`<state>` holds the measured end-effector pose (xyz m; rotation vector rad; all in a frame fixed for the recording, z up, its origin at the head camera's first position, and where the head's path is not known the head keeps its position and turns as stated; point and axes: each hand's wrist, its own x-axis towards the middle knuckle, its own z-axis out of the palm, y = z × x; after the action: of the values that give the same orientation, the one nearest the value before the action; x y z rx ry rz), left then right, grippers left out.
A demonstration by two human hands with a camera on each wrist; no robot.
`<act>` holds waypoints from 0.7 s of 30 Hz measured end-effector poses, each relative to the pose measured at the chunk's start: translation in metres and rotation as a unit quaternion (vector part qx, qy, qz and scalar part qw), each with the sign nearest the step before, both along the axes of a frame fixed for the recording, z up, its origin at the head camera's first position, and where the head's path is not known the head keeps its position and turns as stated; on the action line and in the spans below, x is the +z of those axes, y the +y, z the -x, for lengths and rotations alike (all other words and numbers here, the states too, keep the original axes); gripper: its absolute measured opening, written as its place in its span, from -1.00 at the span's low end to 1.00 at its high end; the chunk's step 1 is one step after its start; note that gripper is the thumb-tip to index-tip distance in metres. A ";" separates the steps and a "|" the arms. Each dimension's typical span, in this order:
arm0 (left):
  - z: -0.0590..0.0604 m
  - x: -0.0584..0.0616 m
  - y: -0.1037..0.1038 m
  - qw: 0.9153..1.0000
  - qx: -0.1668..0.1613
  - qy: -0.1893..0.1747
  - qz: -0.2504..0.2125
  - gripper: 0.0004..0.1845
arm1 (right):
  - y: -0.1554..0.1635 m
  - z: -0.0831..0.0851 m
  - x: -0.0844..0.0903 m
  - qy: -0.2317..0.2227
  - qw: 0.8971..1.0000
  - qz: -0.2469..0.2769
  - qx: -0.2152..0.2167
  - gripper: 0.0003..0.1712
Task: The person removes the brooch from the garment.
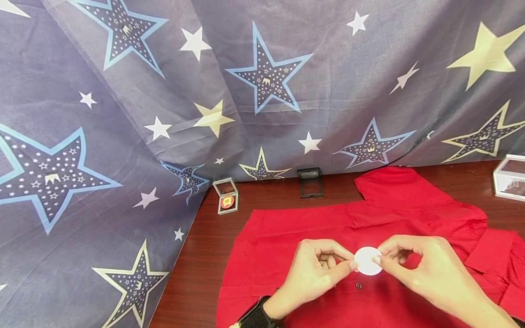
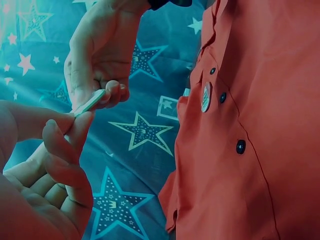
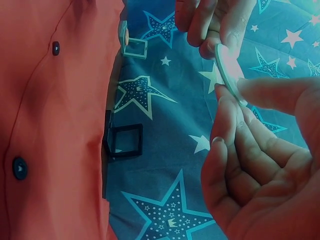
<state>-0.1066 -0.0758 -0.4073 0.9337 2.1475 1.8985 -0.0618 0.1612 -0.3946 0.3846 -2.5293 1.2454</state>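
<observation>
A small round white disc is held level with the front of a red shirt. My left hand pinches its left edge between thumb and forefinger. At the opposite edge, my right hand pinches it the same way, the thumb overlapping the white face. Seen nearly edge-on in the right wrist view, the disc is thin with a pale rim. The shirt is spread out below both hands, a dark button showing just under the disc. An oval piece with a pale rim overlaps the shirt in the left wrist view.
At the back left of the dark red wooden table stands an opened clear case with a red and yellow round badge. A black-framed case stands right of it, a white-framed box far right. Star-printed cloth hangs behind.
</observation>
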 end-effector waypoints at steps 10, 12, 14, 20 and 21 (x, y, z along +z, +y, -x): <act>0.001 0.000 0.000 1.000 0.001 0.009 0.003 -0.96 | -0.001 0.002 -0.003 0.021 1.000 -0.010 -0.005 -0.54; 0.001 0.001 0.000 1.000 0.002 -0.002 0.006 -0.96 | -0.001 0.002 -0.003 0.025 1.000 -0.010 -0.005 -0.54; 0.002 0.001 0.000 1.000 0.003 -0.013 0.011 -0.96 | -0.001 0.002 -0.004 0.027 1.000 -0.008 -0.006 -0.54; 0.003 0.001 0.000 1.000 0.005 -0.024 0.020 -0.95 | -0.001 0.003 -0.005 0.025 1.000 -0.007 -0.009 -0.55; 0.003 0.001 0.000 0.999 0.005 -0.023 0.022 -0.95 | -0.001 0.003 -0.005 0.023 1.000 -0.006 -0.009 -0.55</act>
<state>-0.1094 -0.0761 -0.4063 0.8640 2.1635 1.8496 -0.0646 0.1606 -0.4000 0.3873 -2.4979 1.2017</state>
